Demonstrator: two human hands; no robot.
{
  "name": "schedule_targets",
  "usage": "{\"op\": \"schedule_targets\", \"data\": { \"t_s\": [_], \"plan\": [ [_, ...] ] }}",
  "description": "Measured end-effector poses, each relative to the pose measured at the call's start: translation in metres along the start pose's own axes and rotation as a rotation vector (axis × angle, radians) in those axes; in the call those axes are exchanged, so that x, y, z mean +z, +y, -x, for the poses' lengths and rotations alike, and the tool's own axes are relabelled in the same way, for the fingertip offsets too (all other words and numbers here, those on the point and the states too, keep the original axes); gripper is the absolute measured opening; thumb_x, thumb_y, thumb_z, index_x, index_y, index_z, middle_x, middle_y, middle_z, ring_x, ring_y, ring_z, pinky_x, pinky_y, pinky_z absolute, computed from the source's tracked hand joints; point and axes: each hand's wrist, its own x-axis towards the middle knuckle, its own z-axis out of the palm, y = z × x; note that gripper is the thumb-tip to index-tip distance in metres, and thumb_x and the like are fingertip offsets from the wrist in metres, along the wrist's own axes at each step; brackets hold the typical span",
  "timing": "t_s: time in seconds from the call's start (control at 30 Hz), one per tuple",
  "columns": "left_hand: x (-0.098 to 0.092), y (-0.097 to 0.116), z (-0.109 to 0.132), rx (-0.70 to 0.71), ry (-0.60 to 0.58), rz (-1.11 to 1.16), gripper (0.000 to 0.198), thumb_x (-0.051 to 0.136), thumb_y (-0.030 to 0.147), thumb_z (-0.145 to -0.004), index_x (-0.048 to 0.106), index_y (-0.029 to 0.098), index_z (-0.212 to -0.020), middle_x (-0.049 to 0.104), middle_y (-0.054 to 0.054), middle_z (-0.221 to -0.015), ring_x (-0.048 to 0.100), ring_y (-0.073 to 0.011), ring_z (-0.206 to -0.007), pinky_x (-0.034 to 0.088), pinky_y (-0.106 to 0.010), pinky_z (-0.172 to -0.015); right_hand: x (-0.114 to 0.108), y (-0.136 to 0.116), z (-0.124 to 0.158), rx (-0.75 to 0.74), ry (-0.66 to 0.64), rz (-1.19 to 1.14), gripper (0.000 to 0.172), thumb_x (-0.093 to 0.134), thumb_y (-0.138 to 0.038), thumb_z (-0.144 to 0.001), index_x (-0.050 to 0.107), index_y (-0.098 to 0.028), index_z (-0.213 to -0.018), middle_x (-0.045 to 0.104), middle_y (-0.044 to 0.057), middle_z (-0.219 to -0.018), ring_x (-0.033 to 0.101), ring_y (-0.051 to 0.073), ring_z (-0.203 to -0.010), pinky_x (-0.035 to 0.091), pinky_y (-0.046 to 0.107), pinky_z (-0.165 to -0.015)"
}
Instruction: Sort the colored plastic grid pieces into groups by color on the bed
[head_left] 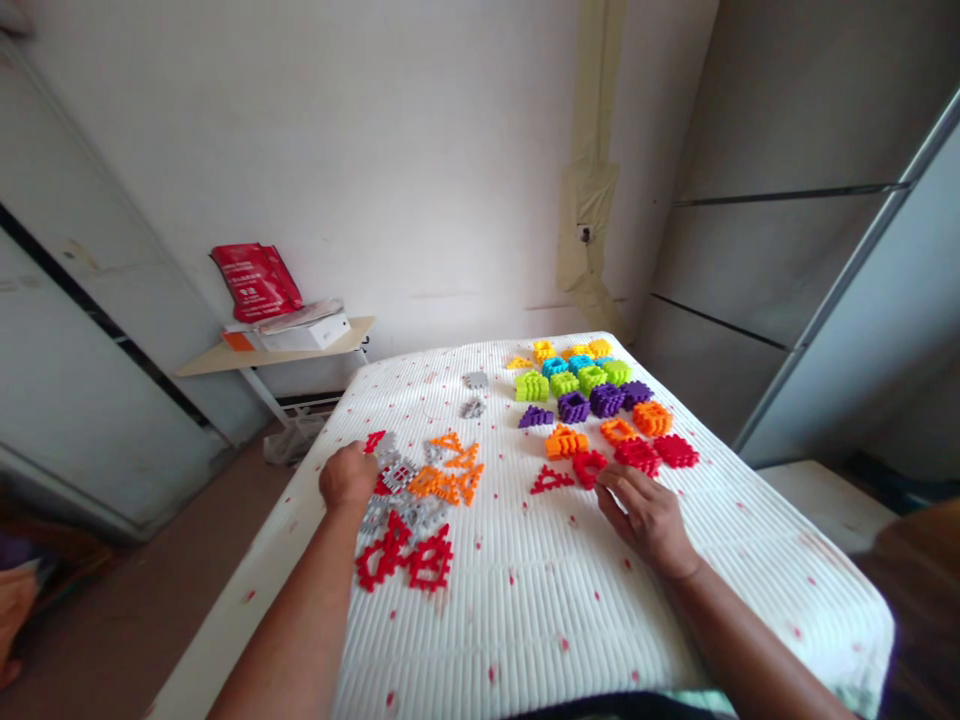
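Note:
My left hand is closed at the left edge of a mixed pile, and a small red piece shows at its fingertips. In that pile lie grey interlocking plastic pieces, orange ones and red ones. Over on the right, my right hand has its fingers bent together at a red open-centred piece; its fingertips partly cover that piece's edge. Beside it are a red triangular piece, a red stack and red square pieces.
Behind the red row stand orange, purple, green, blue and yellow stacks. Two grey pieces lie mid-table. A small side table holds a white box and red packages.

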Motion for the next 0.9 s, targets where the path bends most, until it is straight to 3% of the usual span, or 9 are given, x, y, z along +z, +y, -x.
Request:
{"op": "schedule_targets", "data": {
  "t_s": [0.17, 0.27, 0.37, 0.53, 0.7, 0.8, 0.9],
  "plan": [
    [-0.004, 0.017, 0.024, 0.091, 0.041, 0.281, 0.033, 0.044, 0.027, -0.078, 0.065, 0.017, -0.102, 0.070, -0.006, -0.098, 0.063, -0.0202, -0.090, 0.047, -0.028, -0.080, 0.002, -0.001, 0.002, 0.027, -0.004, -0.053, 0.014, 0.047, -0.020, -0.088, 0.061, -0.018, -0.086, 0.067, 0.007, -0.086, 0.063, 0.014, -0.076, 0.050, 0.024, -0.070],
    [-0.001, 0.040, 0.060, 0.212, -0.104, 0.828, 0.030, 0.053, 0.034, -0.070, 0.066, 0.015, -0.090, 0.069, -0.005, -0.085, 0.063, -0.0195, -0.080, 0.048, -0.028, -0.075, 0.007, -0.014, 0.001, 0.162, -0.045, -0.214, 0.014, 0.046, -0.023, -0.089, 0.060, -0.019, -0.090, 0.066, 0.005, -0.083, 0.061, 0.012, -0.067, 0.049, 0.023, -0.062],
    [0.004, 0.063, 0.097, 0.229, -0.283, 1.083, 0.027, 0.060, 0.036, -0.063, 0.066, 0.016, -0.079, 0.066, -0.003, -0.073, 0.060, -0.0181, -0.071, 0.048, -0.028, -0.068, 0.017, -0.035, -0.003, 0.339, -0.103, -0.399, 0.016, 0.046, -0.029, -0.089, 0.059, -0.020, -0.091, 0.065, 0.001, -0.075, 0.056, 0.010, -0.054, 0.046, 0.020, -0.051],
    [0.014, 0.087, 0.134, 0.297, -0.485, 1.192, 0.021, 0.061, 0.035, -0.066, 0.064, 0.016, -0.074, 0.062, -0.001, -0.067, 0.055, -0.0149, -0.065, 0.045, -0.025, -0.064, 0.037, -0.060, -0.015, 0.440, -0.094, -0.584, 0.023, 0.051, -0.033, -0.085, 0.058, -0.019, -0.102, 0.065, 0.001, -0.076, 0.056, 0.010, -0.054, 0.046, 0.021, -0.051],
    [0.023, 0.097, 0.150, 0.350, -0.608, 1.228, 0.017, 0.059, 0.031, -0.069, 0.064, 0.016, -0.076, 0.063, -0.002, -0.071, 0.056, -0.0148, -0.068, 0.043, -0.025, -0.065, 0.045, -0.062, -0.018, 0.427, -0.073, -0.558, 0.016, 0.052, -0.032, -0.085, 0.058, -0.019, -0.078, 0.060, 0.000, -0.064, 0.053, 0.011, -0.053, 0.042, 0.020, -0.048],
    [0.027, 0.099, 0.155, 0.351, -0.589, 1.237, 0.019, 0.059, 0.030, -0.070, 0.064, 0.016, -0.081, 0.064, -0.003, -0.073, 0.057, -0.0158, -0.071, 0.044, -0.026, -0.068, 0.044, -0.062, -0.014, 0.401, -0.048, -0.521, 0.014, 0.051, -0.029, -0.085, 0.057, -0.020, -0.077, 0.057, -0.002, -0.061, 0.053, 0.011, -0.051, 0.041, 0.020, -0.048],
    [0.030, 0.100, 0.158, 0.324, -0.474, 1.186, 0.017, 0.060, 0.031, -0.071, 0.063, 0.016, -0.077, 0.061, -0.002, -0.069, 0.055, -0.0151, -0.067, 0.042, -0.025, -0.065, 0.042, -0.063, -0.010, 0.311, -0.077, -0.415, 0.011, 0.046, -0.022, -0.086, 0.056, -0.020, -0.089, 0.063, 0.000, -0.071, 0.057, 0.011, -0.054, 0.044, 0.020, -0.052]
  ]
}}
